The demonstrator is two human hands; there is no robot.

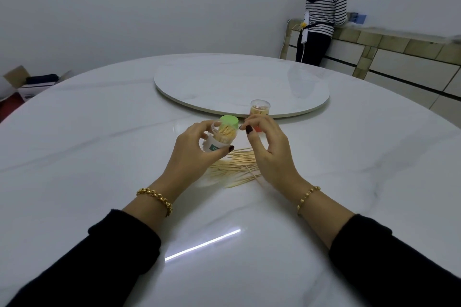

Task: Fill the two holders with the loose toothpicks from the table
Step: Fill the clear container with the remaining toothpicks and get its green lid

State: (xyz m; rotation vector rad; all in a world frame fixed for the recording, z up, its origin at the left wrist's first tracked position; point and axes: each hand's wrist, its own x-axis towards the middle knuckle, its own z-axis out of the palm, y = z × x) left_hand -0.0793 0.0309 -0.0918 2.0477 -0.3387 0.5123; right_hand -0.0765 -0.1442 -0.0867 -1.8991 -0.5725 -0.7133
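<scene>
Our left hand [197,157] grips the tilted green-capped holder [225,133] at centre frame. Our right hand [268,154] curls beside its cap; whether it pinches anything, we cannot tell. Loose toothpicks [234,169] lie on the bench [99,157] just below: light, stiff, probably best pinched mid-length in bunches.

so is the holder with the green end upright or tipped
Tipped. The green-ended holder is held slanted by the left hand, green end up and away, while the red-based holder stands upright behind.
</scene>
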